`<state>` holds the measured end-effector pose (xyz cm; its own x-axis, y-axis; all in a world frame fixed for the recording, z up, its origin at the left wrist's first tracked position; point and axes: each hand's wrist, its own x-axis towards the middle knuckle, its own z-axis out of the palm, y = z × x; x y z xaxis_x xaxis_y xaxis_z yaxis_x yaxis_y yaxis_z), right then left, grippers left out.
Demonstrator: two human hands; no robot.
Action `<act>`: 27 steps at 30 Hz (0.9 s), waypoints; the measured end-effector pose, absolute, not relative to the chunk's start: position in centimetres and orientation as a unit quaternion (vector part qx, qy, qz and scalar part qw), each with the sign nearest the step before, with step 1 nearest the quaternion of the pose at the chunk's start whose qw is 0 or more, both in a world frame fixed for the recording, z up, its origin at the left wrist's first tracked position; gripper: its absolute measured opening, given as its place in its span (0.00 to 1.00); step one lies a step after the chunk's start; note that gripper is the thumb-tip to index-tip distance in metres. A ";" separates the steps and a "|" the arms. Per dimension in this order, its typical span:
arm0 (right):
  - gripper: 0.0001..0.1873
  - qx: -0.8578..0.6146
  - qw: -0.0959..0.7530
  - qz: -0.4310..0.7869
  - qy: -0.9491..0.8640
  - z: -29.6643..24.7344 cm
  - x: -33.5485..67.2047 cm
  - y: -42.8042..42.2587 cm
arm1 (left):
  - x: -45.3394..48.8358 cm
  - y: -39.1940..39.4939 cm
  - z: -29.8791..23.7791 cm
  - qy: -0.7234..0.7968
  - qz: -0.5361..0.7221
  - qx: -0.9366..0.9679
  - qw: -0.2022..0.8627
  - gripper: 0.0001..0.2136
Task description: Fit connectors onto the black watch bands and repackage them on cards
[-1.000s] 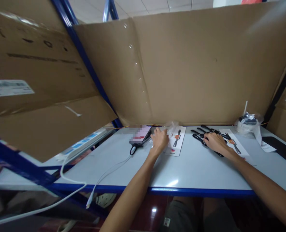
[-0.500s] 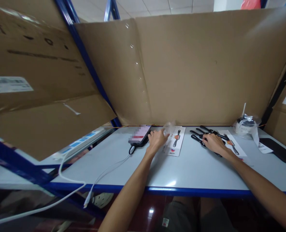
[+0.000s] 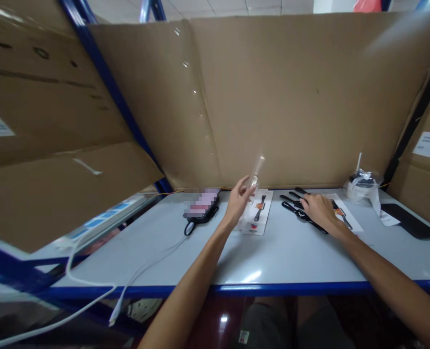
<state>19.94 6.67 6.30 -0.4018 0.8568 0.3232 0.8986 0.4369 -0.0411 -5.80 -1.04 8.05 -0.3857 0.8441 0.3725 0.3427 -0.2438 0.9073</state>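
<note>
My left hand (image 3: 239, 198) is raised over the table, its fingers closed on a clear plastic blister shell (image 3: 257, 170) that stands nearly upright. Below that hand lies a white printed card (image 3: 262, 225) with a picture of a black-handled tool. My right hand (image 3: 321, 209) is curled over a group of black spokeshaves, gripping one whose middle it hides. Just in front of these fingers lies another black spokeshave (image 3: 304, 216), slanted on the tabletop. A second printed card (image 3: 350, 224) is partly covered by the right hand.
A phone (image 3: 202, 203) on a black holder lies to the left, with a white cable (image 3: 145, 269) running off the table edge. At the right are a plastic-wrapped cup (image 3: 362, 186) and a dark flat pad (image 3: 409, 220). Cardboard panels (image 3: 273, 97) wall the back and sides.
My left hand has lifted the clear blister shell up off the table and tilted it upright. My right hand stays among the spokeshaves. The view has shifted slightly.
</note>
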 end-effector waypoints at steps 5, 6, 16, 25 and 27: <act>0.24 -0.492 0.256 -0.037 -0.831 6.9 19.1 5.1 | -3.7 -1.8 8.3 0.373 0.688 0.469 0.410 0.30; 0.23 -0.470 0.269 -0.027 -0.840 6.7 18.8 4.7 | -3.4 -1.9 8.2 0.366 0.690 0.462 0.420 0.30; 0.24 -0.247 0.279 0.121 -0.920 4.7 16.5 -0.3 | -1.7 -1.3 6.2 0.336 0.658 0.410 0.535 0.35; 0.41 -0.226 0.210 0.013 -0.951 4.9 16.7 -0.8 | -0.4 -1.2 5.5 0.325 0.703 0.383 0.504 0.32; 0.44 -0.237 0.190 -0.032 -0.952 4.8 16.5 -1.2 | -0.5 -1.1 5.3 0.316 0.717 0.382 0.490 0.33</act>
<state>16.50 -1.21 4.84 -0.8153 0.4388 0.3778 0.4635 0.8856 -0.0283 -0.45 -1.05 5.34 -0.2277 0.9444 0.2371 -0.4618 -0.3191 0.8276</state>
